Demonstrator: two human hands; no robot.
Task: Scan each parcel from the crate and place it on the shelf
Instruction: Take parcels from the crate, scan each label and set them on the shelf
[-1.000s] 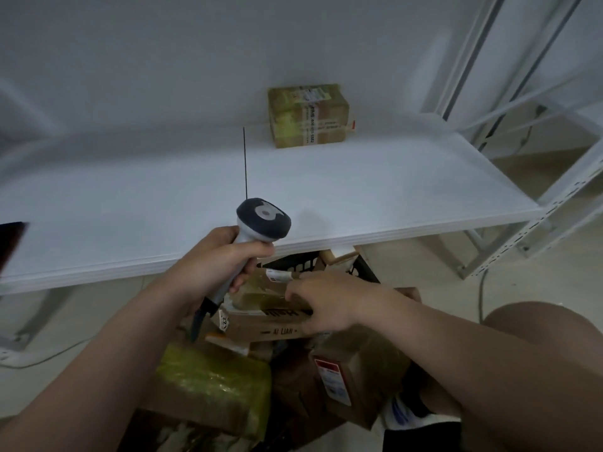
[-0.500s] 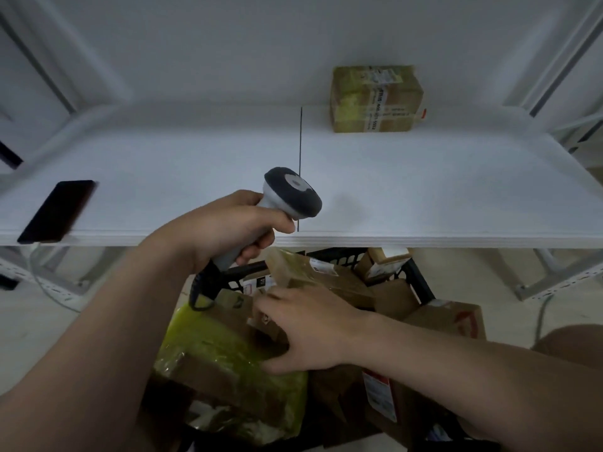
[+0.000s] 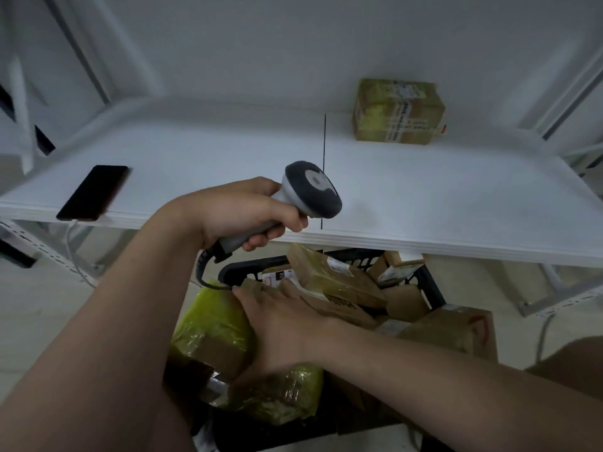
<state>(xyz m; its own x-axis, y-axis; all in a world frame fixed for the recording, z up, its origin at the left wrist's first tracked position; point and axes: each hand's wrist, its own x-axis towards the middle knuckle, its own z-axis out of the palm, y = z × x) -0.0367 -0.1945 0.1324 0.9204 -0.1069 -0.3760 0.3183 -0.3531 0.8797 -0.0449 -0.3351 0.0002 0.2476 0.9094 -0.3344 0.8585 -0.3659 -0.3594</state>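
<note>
**One parcel clear of the heap, label up, then the scanner**

From where I stand, the right hand (image 3: 277, 324) lies across the heap in the crate (image 3: 432, 288). Its fingers (image 3: 253, 293) are fairly straight and rest on cardboard; they are not closed round anything that I can see. It sits between the yellow-green wrapped parcel (image 3: 212, 324) on the left and the long taped parcel (image 3: 336, 282) on the right.

Above it, the left hand (image 3: 241, 213) is wrapped tight round the handle of the scanner (image 3: 306, 194), whose head points out over the shelf (image 3: 424, 197), at no label.

The step, I'd judge, is choosing and lifting. It would go best if the hand took one parcel only and brought it up with the label facing the scanner. The long taped one already shows a white label on top, but it leans on its neighbours and the pile looks loose. The scanner cable (image 3: 202, 272) hangs just by the crate's near rim and could snag.

On the shelf, one parcel (image 3: 398, 112) stands far right, with room beside it. A phone (image 3: 93, 192) lies at the left front edge (best left alone).
</note>
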